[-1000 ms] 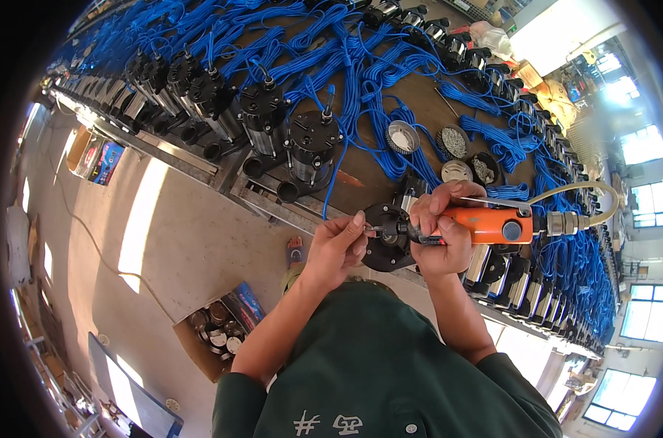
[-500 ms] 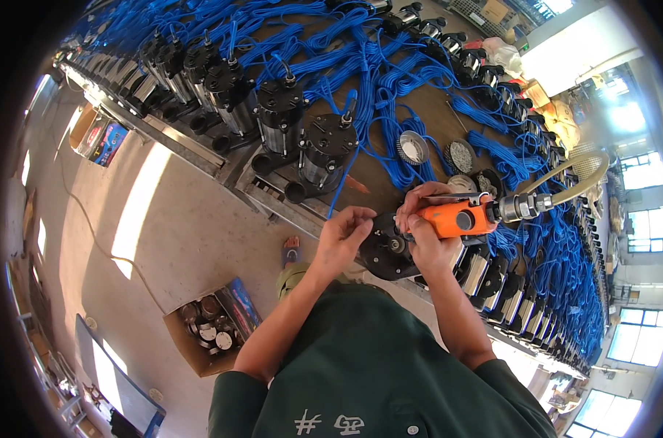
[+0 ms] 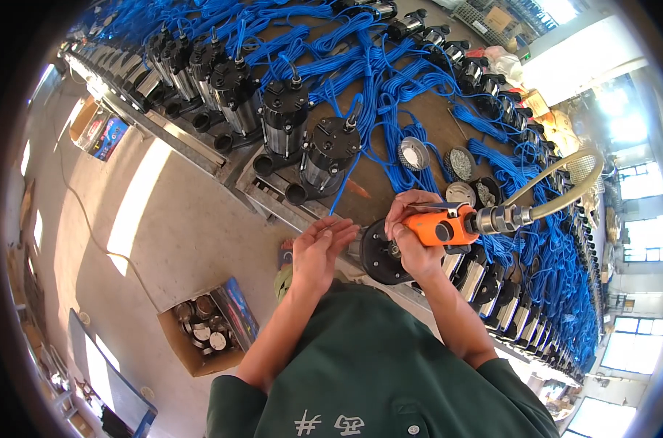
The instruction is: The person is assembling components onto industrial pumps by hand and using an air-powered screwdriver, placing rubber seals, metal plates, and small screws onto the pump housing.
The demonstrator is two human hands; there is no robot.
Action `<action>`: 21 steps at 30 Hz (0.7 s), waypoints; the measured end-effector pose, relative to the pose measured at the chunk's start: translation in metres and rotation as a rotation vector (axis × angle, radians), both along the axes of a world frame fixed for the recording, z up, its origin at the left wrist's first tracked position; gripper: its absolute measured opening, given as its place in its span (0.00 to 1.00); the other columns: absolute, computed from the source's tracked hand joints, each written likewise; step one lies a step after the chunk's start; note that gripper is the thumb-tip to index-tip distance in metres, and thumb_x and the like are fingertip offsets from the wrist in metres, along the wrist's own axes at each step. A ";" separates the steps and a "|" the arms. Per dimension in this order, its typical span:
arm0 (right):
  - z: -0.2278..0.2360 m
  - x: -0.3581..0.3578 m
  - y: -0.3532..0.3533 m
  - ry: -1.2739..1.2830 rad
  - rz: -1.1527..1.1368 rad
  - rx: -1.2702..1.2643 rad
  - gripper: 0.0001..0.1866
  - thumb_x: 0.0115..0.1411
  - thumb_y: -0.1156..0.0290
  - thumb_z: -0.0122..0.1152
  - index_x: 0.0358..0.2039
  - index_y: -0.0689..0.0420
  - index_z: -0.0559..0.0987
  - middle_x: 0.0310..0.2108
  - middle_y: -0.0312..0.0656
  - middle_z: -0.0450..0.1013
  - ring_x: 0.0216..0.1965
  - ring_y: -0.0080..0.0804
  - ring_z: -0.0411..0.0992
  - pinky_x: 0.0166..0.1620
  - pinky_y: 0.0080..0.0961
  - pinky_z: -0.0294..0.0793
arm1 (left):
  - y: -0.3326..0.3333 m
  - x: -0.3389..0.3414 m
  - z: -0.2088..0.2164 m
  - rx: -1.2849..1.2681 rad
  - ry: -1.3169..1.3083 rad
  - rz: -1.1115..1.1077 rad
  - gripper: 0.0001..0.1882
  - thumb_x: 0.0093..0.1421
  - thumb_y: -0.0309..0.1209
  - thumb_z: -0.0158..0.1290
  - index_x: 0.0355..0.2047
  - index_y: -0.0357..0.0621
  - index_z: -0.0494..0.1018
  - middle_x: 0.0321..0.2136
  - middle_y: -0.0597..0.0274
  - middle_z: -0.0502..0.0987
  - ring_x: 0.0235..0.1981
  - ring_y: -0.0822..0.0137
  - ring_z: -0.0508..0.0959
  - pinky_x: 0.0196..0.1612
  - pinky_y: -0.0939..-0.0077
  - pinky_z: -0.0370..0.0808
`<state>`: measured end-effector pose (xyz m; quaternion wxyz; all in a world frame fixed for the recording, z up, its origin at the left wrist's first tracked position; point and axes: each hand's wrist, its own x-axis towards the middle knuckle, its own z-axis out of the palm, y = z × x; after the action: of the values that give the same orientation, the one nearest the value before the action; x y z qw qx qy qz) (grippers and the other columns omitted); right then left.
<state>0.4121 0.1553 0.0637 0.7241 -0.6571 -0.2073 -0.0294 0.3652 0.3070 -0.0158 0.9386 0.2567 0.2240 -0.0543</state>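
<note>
There are two hands [image 3: 317, 257] [image 3: 419, 252], one orange tool [image 3: 452, 221] and two open cardboard boxes [image 3: 218, 363] [image 3: 111, 137].

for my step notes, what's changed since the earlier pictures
The left hand has drawn back leftward from the tool's tip; whether it holds anything is unclear. The orange tool looks tipped more upright, its hose end nearer the camera. Unchanged: the right hand's grip on it, and the row of pumps.

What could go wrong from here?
The pale hose, arching over blue cable bundles, might snag one.
The orange tool in the right grip is near the dark dish of small parts; a swing could tip it.
The left grip is beside the black round cover; a slipping tool might hit it.
</note>
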 end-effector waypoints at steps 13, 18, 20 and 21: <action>0.060 -0.021 -0.002 -0.106 -0.193 0.400 0.19 0.49 0.77 0.49 0.44 0.62 0.63 0.29 0.45 0.65 0.19 0.25 0.64 0.28 0.29 0.68 | -0.018 0.000 0.050 -0.033 -0.127 -0.421 0.13 0.69 0.38 0.43 0.39 0.39 0.66 0.25 0.50 0.78 0.17 0.67 0.76 0.16 0.79 0.70; 0.056 -0.023 -0.019 -0.154 -0.215 0.442 0.19 0.49 0.76 0.49 0.44 0.63 0.63 0.29 0.45 0.66 0.19 0.25 0.64 0.27 0.27 0.68 | -0.034 0.000 0.067 -0.014 -0.106 -0.445 0.14 0.69 0.39 0.43 0.37 0.39 0.67 0.25 0.51 0.78 0.17 0.66 0.76 0.15 0.79 0.69; 0.056 -0.025 -0.025 -0.180 -0.236 0.450 0.19 0.49 0.76 0.49 0.43 0.63 0.64 0.29 0.45 0.66 0.19 0.25 0.64 0.27 0.27 0.68 | -0.040 0.000 0.071 0.007 -0.101 -0.460 0.14 0.69 0.39 0.43 0.36 0.39 0.68 0.24 0.51 0.78 0.16 0.67 0.75 0.15 0.79 0.68; 0.056 -0.027 -0.028 -0.188 -0.250 0.454 0.19 0.49 0.77 0.50 0.43 0.63 0.64 0.29 0.45 0.66 0.19 0.25 0.64 0.27 0.27 0.68 | -0.044 0.001 0.074 0.017 -0.099 -0.469 0.14 0.69 0.39 0.43 0.35 0.40 0.68 0.24 0.52 0.78 0.15 0.68 0.75 0.15 0.80 0.68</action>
<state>0.3852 0.1268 0.1194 0.8212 -0.4930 -0.1789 -0.2249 0.3657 0.2633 0.0578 0.9080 0.3117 0.1126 -0.2562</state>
